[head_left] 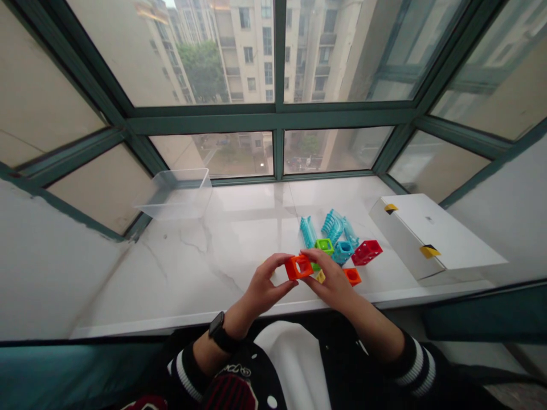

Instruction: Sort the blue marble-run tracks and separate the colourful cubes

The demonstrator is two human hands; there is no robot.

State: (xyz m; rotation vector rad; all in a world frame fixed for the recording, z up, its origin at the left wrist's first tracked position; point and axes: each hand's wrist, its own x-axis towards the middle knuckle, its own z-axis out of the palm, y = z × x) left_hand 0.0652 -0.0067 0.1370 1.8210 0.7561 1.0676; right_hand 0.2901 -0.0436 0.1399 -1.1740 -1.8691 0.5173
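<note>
Between my two hands is an orange-red toy block (pixel 292 270) with a round hole through it. My left hand (pixel 265 283) pinches its left side with thumb and fingers. On the other side, the fingers and thumb of my right hand (pixel 331 279) grip it too. Just beyond my right hand lie a green block (pixel 324 246), a blue block (pixel 342 252) and a red block (pixel 367 252). An orange block (pixel 352 277) sits right beside that hand, and a yellow block (pixel 320 277) is partly hidden by it. Clear blue track pieces (pixel 333 225) lie farther back.
A clear plastic bin (pixel 177 196) stands at the back left of the white marble sill (pixel 179 273). On the right is a white box (pixel 440 230) with yellow-and-black tabs. Green-framed windows (pixel 279 118) enclose the sill.
</note>
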